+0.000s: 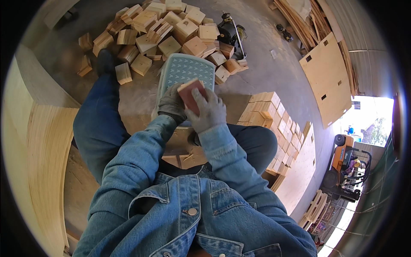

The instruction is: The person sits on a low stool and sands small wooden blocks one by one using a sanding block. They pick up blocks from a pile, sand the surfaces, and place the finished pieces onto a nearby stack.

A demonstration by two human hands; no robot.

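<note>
head view: both gloved hands, left hand and right hand, grip closed around a reddish block above the stool; held only at its lower end, it could slip onto the floor.

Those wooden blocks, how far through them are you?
Done, seemingly: a neat stack of blocks at the person's right. In hand: both gloved hands, left hand and right hand, grip a reddish block over a teal stool. Left, probably: the loose pile ahead.
</note>
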